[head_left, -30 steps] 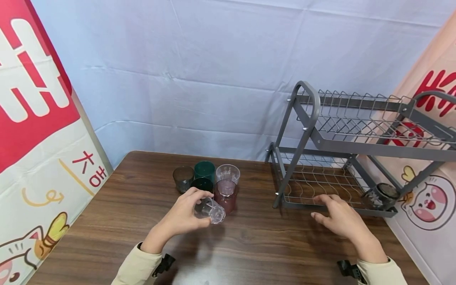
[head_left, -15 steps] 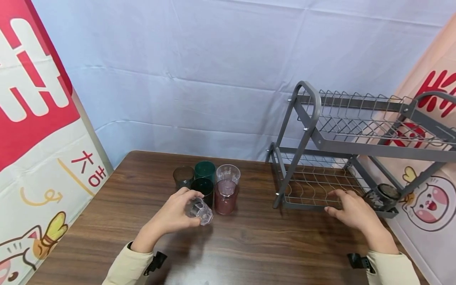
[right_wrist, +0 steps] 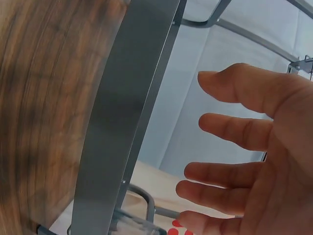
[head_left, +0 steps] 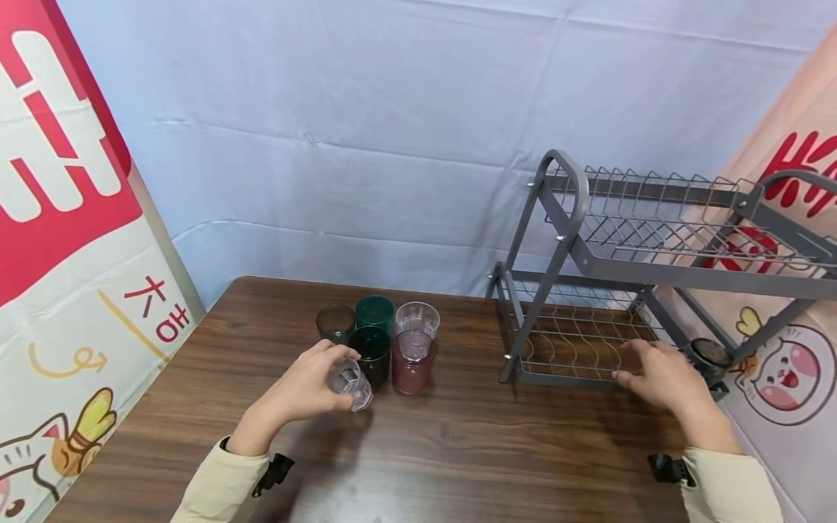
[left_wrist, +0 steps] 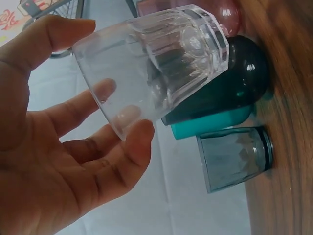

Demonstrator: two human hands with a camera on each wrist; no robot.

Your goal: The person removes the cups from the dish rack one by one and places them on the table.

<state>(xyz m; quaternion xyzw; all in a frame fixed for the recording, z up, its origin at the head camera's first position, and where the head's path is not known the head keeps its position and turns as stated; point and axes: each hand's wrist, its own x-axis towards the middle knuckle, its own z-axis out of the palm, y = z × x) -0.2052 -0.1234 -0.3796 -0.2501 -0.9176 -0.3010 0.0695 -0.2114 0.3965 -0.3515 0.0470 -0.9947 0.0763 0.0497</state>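
Note:
A clear glass tumbler (head_left: pixel 354 386) is pinched at its rim between the thumb and fingers of my left hand (head_left: pixel 299 388). It is tilted, base toward the lower right in the head view. In the left wrist view its faceted base (left_wrist: pixel 200 44) overlaps a dark green glass (left_wrist: pixel 239 78). My right hand (head_left: pixel 667 379) is at the front of the lower tier of a grey metal dish rack (head_left: pixel 654 271), fingers spread and holding nothing. Behind that hand, partly hidden, a dark see-through glass (head_left: pixel 710 354) lies in the rack's right end.
Close behind the left hand stand a brown glass (head_left: pixel 336 319), a teal glass (head_left: pixel 375 311), a pink glass (head_left: pixel 413 370) and another clear glass (head_left: pixel 418 314). The wooden table (head_left: pixel 458 450) ends at a pale cloth backdrop (head_left: pixel 392 145).
My left hand has moved left with the clear tumbler, away from the pink glass. The right hand has moved right along the rack's front, now covering part of the glass there.

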